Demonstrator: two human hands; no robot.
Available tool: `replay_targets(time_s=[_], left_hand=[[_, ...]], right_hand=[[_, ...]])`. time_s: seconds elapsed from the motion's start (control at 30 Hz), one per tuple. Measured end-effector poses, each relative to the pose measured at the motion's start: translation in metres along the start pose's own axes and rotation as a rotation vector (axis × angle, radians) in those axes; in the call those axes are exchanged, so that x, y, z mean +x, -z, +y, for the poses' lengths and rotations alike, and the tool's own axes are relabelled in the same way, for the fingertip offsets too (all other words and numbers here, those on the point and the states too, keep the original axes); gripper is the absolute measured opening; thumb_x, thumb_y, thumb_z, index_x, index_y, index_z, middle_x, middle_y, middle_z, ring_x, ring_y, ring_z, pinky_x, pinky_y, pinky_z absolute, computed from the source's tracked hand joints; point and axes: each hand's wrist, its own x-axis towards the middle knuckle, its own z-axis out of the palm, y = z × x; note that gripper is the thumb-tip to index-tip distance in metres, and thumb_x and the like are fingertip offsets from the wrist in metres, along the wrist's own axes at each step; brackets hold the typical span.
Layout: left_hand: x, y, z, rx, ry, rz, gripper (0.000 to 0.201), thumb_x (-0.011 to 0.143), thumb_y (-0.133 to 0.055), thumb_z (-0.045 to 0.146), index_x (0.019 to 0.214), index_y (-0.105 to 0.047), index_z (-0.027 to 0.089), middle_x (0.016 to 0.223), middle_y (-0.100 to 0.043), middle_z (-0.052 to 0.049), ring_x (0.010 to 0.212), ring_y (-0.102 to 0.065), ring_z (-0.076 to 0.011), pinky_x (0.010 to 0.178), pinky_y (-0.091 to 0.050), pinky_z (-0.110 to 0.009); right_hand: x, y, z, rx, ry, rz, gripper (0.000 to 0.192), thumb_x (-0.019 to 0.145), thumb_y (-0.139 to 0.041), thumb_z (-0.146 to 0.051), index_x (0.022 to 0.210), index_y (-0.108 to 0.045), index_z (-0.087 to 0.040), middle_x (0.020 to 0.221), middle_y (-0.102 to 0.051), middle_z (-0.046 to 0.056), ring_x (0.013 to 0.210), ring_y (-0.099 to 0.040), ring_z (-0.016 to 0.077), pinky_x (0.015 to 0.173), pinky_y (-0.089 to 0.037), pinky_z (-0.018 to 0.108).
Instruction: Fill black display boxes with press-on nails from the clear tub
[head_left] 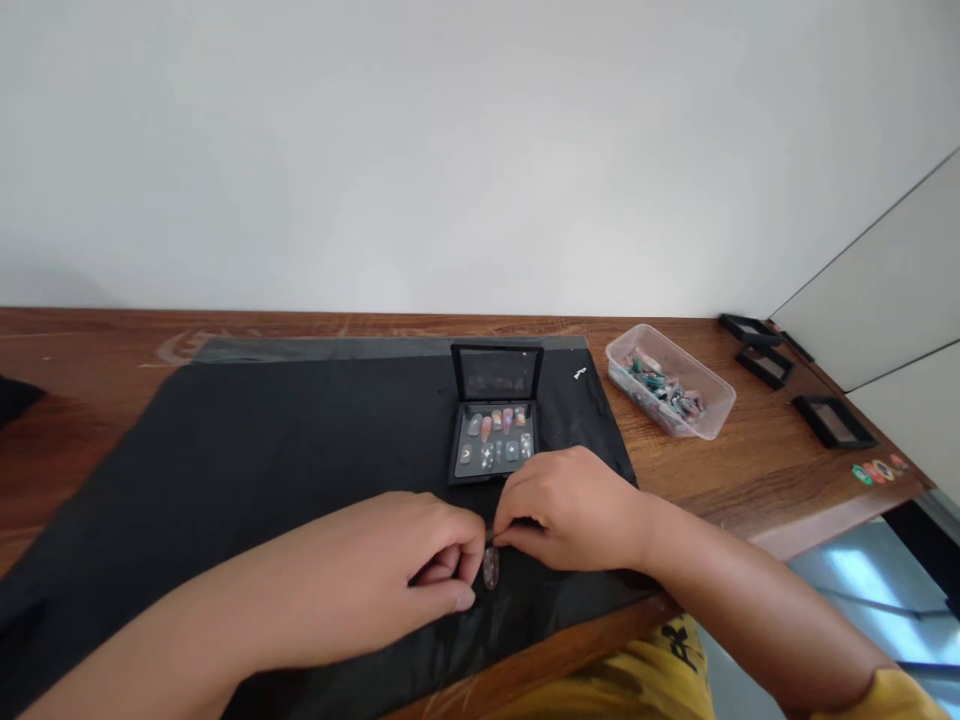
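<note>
Near the front edge of the black mat [315,420], my left hand [427,565] rests with its fingers curled inward and the thumb stretched alongside. Whatever it may hold is hidden. My right hand [566,508] is closed, thumb and forefinger pinched together at a tiny piece too small to make out. Between the two hands an oval, patterned press-on nail [491,568] lies on the mat. Just beyond them stands a black case [454,455] with its lid raised. Inside are two rows of decorated press-on nails [486,428]; my right hand overlaps the case's near right corner.
A clear plastic tub [716,400] of small wrapped pieces stands to the right of the mat. Farther right are several black cases [832,420] and round stickers [874,471] on the wooden table [675,480]. A white scrap [580,373] lies at the mat's back right.
</note>
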Motion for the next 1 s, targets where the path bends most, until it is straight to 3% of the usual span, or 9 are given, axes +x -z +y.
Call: replay_targets(time_s=[0.37,0.47,0.57,0.67,0.8,0.9,1.0], left_hand=[[0.001,0.000,0.000,0.005,0.031,-0.002,0.010,0.090,-0.068,0.035,0.083,-0.072,0.028,0.082,-0.079,0.000,0.072,-0.066,-0.0202,0.064,-0.038,-0.034],[0.001,0.000,0.002,0.007,0.041,-0.011,0.009,0.089,-0.068,0.034,0.083,-0.072,0.028,0.081,-0.079,0.001,0.071,-0.065,-0.0197,0.063,-0.037,-0.033],[0.001,0.000,0.005,0.016,0.046,-0.008,0.008,0.088,-0.068,0.032,0.081,-0.071,0.028,0.078,-0.076,0.002,0.068,-0.062,-0.0185,0.062,-0.035,-0.033],[0.000,0.001,0.008,0.028,0.058,-0.002,0.010,0.089,-0.067,0.031,0.080,-0.069,0.027,0.078,-0.075,0.002,0.068,-0.061,-0.0179,0.062,-0.035,-0.032],[-0.001,0.003,0.010,0.021,0.054,0.001,0.012,0.091,-0.065,0.031,0.080,-0.069,0.027,0.077,-0.073,0.002,0.069,-0.060,-0.0181,0.063,-0.035,-0.032],[-0.002,0.002,0.010,0.009,0.034,0.004,0.014,0.092,-0.064,0.033,0.082,-0.070,0.027,0.076,-0.071,0.002,0.069,-0.059,-0.0182,0.064,-0.035,-0.032],[-0.001,0.000,0.011,-0.034,0.006,0.034,0.016,0.094,-0.065,0.037,0.082,-0.070,0.027,0.073,-0.068,0.004,0.068,-0.057,-0.0176,0.063,-0.034,-0.032]], right_hand=[[-0.006,0.010,0.000,0.031,0.005,0.019,0.012,0.106,-0.076,-0.019,0.097,-0.083,-0.020,0.098,-0.088,0.004,0.096,-0.080,0.0212,0.085,-0.054,0.031],[-0.017,0.024,0.003,0.089,-0.028,0.142,0.011,0.103,-0.081,-0.017,0.094,-0.083,-0.022,0.096,-0.088,0.003,0.093,-0.080,0.0196,0.086,-0.054,0.030],[-0.035,0.045,0.013,0.172,-0.093,0.356,0.012,0.103,-0.081,-0.019,0.091,-0.083,-0.021,0.093,-0.088,0.003,0.086,-0.079,0.0175,0.082,-0.055,0.029],[-0.059,0.067,0.032,0.163,-0.237,0.576,0.017,0.100,-0.082,-0.032,0.087,-0.085,-0.021,0.081,-0.083,0.003,0.069,-0.069,0.0162,0.064,-0.047,0.028],[-0.085,0.085,0.061,-0.031,-0.577,0.789,0.024,0.093,-0.084,-0.041,0.081,-0.085,-0.020,0.069,-0.076,0.004,0.059,-0.060,0.0169,0.059,-0.041,0.032],[-0.095,0.092,0.077,-0.093,-0.793,0.781,0.020,0.087,-0.085,-0.038,0.077,-0.084,-0.021,0.063,-0.072,0.004,0.059,-0.061,0.0188,0.059,-0.041,0.033],[-0.096,0.094,0.086,-0.080,-0.918,0.696,0.020,0.085,-0.083,-0.040,0.076,-0.084,-0.022,0.066,-0.076,0.006,0.061,-0.066,0.0214,0.060,-0.043,0.035]])
